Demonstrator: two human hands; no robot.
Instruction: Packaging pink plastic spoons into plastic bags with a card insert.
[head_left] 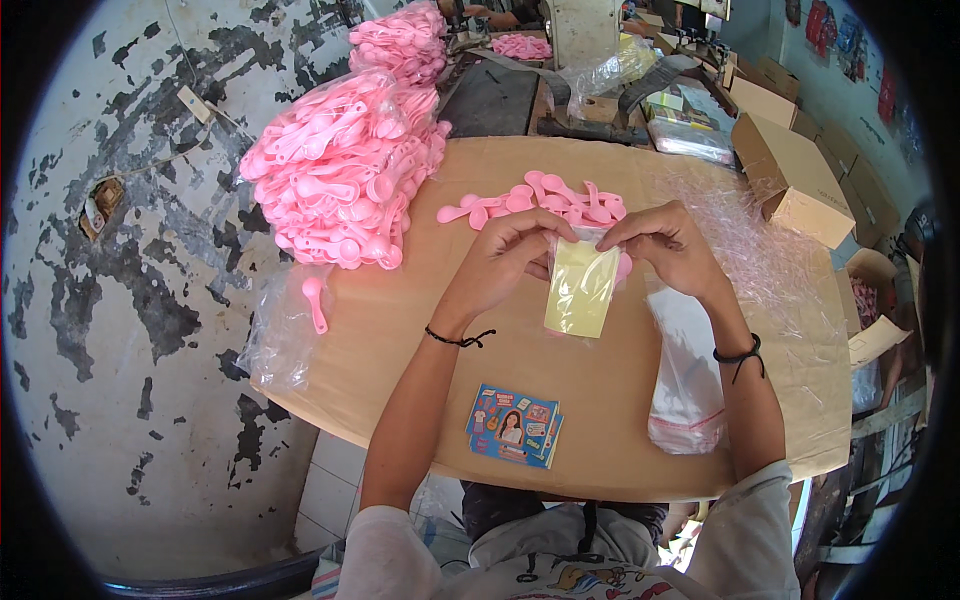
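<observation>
Between both hands hangs a small clear plastic bag with a pale yellow card inside. My left hand pinches its top left corner, and my right hand pinches the top right corner. Just beyond the hands lies a loose heap of pink plastic scoops, with some pink showing behind the bag too. A stack of flat clear bags rests under my right forearm. Nearer my body is a small pile of blue printed cards.
Large bags of pink scoops are piled at the table's left, against the peeling wall. A single scoop lies on crumpled plastic there. Thin clear plastic strips cover the right side, beside an open cardboard box. Machinery stands behind the table.
</observation>
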